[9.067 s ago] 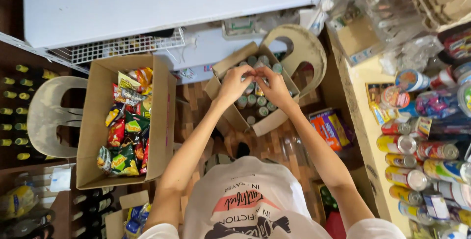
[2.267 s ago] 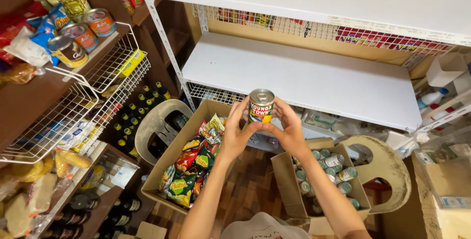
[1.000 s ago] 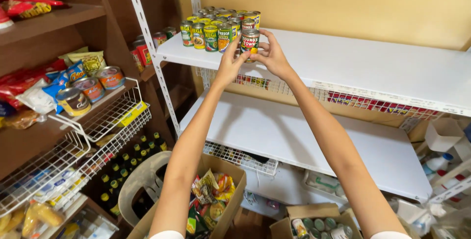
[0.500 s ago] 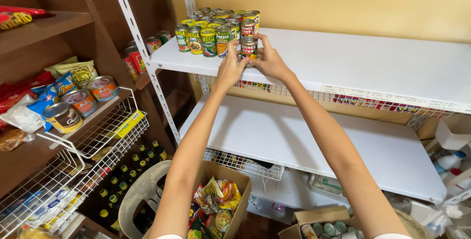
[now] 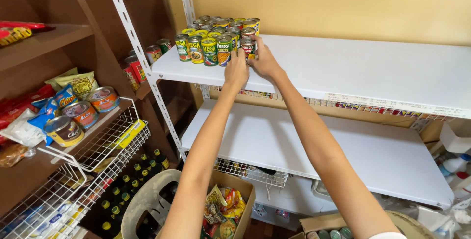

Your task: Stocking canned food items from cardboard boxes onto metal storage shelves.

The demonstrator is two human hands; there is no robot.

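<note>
**Both hands on a can at the front of the upper shelf**

The small cylindrical metal can with a red-and-yellow paper label [image 5: 248, 47] stands upright on the smooth white upper shelf board [image 5: 373, 72], its long axis vertical and its label facing outward toward the camera. It sits at the right end of the front row of a cluster of similar glossy tin cans with green and yellow labels [image 5: 208, 42] — touching or just beside its neighbour.

The right hand [image 5: 265, 62] wraps the can's right side, fingers curled partway around it. The left hand [image 5: 237, 69] is pressed against the left side, fingers bent and loosely closed; whether it grips this can or the neighbouring one cannot be told.

Below lies a second flat white shelf board [image 5: 319, 150] edged by a wire-grid rim. At lower centre, an open brown cardboard box of crinkled snack packets [image 5: 225, 212].
</note>
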